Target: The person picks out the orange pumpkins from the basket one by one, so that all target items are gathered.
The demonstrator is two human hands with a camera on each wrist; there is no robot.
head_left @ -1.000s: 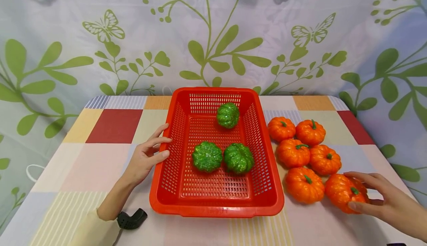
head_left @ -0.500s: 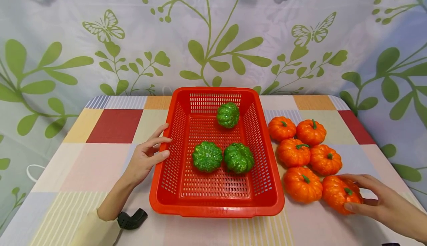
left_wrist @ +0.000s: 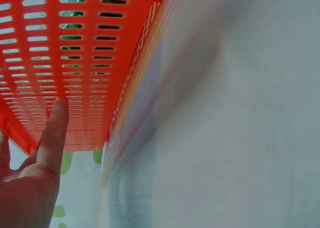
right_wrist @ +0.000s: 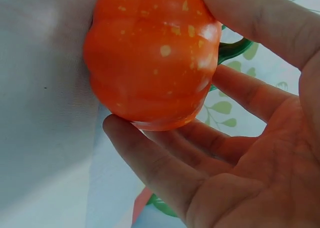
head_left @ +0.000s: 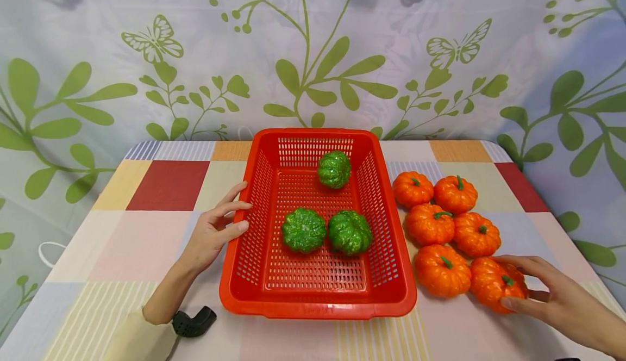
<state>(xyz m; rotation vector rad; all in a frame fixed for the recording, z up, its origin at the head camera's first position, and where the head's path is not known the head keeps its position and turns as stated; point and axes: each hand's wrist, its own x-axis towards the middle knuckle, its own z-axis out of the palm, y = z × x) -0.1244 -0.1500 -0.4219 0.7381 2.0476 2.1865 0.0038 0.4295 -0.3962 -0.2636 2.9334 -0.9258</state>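
Observation:
My left hand [head_left: 215, 228] rests on the left side of a red plastic basket [head_left: 318, 310], with fairly straight fingers. Some fingertips reach onto the rim; in the left wrist view, one finger [left_wrist: 54, 135] lies against the slotted outer wall. Inside the basket are three green pumpkins [head_left: 304, 230], two side by side and one further back. At the right, my right hand [head_left: 548, 293] grips an orange pumpkin [head_left: 494, 285] with a green stem, thumb on the near side and fingers on the far side. The right wrist view shows this pumpkin [right_wrist: 155, 58] between spread fingers, low by the tablecloth.
Several more orange pumpkins [head_left: 430, 224] stand in two columns right of the basket, the nearest beside the gripped one. A patchwork cloth [head_left: 166, 184] covers the table. A leaf-printed curtain [head_left: 205, 40] hangs behind. A black curved object [head_left: 194, 322] sits by the left wrist.
My right hand has shifted the gripped pumpkin a little to the left, and the pumpkin beside it has slid slightly left too. The left hand and basket have stayed put.

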